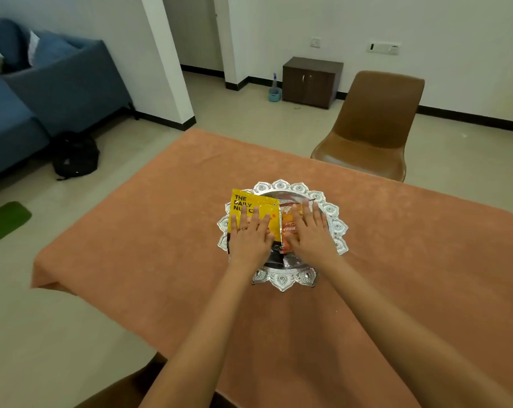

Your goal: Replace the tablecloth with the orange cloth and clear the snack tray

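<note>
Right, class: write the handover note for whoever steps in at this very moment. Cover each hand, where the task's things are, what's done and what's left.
Left hand: open, fingers straight, flat on the yellow snack packet.
Right hand: open, flat on the orange-red packet.
Both packets lie side by side on the silver tray, which sits mid-table on the orange cloth.
Done: the orange cloth covers the table. The old tablecloth is not in view.
Left: neither packet is gripped yet. Lift both off to clear the tray.
</note>
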### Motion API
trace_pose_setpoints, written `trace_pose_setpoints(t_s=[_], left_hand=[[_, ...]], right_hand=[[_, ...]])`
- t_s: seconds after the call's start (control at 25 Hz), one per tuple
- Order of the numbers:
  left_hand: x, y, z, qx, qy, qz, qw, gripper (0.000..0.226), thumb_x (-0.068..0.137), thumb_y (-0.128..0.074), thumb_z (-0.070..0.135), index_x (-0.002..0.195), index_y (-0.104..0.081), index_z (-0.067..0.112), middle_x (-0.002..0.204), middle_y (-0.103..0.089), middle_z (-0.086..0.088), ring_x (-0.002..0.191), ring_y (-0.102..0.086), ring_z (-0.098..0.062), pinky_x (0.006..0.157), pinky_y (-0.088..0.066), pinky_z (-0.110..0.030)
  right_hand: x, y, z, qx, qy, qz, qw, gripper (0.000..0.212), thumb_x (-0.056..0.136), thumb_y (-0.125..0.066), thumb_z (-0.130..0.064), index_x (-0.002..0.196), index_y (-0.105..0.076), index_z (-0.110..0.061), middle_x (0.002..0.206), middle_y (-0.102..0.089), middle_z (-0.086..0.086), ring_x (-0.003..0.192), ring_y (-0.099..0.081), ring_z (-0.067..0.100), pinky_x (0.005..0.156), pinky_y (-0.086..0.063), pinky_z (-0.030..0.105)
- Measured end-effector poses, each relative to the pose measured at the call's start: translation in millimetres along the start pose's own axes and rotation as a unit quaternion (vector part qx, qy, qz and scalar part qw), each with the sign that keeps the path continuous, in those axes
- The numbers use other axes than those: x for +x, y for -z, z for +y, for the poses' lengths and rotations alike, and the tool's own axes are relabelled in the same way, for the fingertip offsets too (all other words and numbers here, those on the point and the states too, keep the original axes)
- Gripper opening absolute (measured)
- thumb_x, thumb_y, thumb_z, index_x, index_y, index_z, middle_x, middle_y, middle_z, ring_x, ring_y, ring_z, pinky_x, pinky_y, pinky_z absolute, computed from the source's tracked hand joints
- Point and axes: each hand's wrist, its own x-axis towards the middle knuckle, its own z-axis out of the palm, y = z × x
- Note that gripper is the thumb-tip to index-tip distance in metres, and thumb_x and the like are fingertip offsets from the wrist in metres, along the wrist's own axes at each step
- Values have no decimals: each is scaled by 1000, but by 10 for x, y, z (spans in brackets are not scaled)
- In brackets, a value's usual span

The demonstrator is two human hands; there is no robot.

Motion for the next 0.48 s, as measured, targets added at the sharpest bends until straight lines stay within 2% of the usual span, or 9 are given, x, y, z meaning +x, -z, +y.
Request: trace_pose_setpoints(t_s=[0.12, 0.32, 0.4, 0.48], left_hand=[[21, -144, 11, 5, 31, -41, 999, 61, 99, -24, 54, 153, -11, 30, 163, 1, -4, 148, 14, -30, 117, 13, -52], [35, -161, 26, 7, 38, -42, 998, 62, 98, -24, 55, 153, -11, 30, 163, -3, -6, 149, 7, -32, 117, 12, -53], [26, -90, 55, -3, 36, -21, 999, 63, 98, -26, 55, 154, -11, 29, 163, -3, -8, 149, 6, -32, 118, 10, -55], [24, 18, 118, -16, 24, 5, 1000, 63, 98, -25, 55, 154, -8, 29, 162, -1, -11, 149, 7, -33, 116, 11, -58]], right_hand=[[-20, -110, 60, -17, -1, -91, 996, 67, 100, -30, -48, 153, 4, -26, 160, 17, 5, 147, 20, 25, 118, 8, 44], [66, -69, 46, -33, -21, -148, 988, 71, 98, -30, -52, 152, 10, -28, 159, 23, 3, 146, 22, 26, 117, 8, 49], [58, 1, 18, -2, -22, -142, 990, 72, 98, -32, -51, 152, 7, -26, 160, 19, 3, 146, 21, 26, 117, 10, 49], [9, 100, 12, 17, -8, -88, 996, 72, 98, -34, -49, 153, 5, -23, 160, 17, 5, 146, 21, 25, 117, 10, 46]])
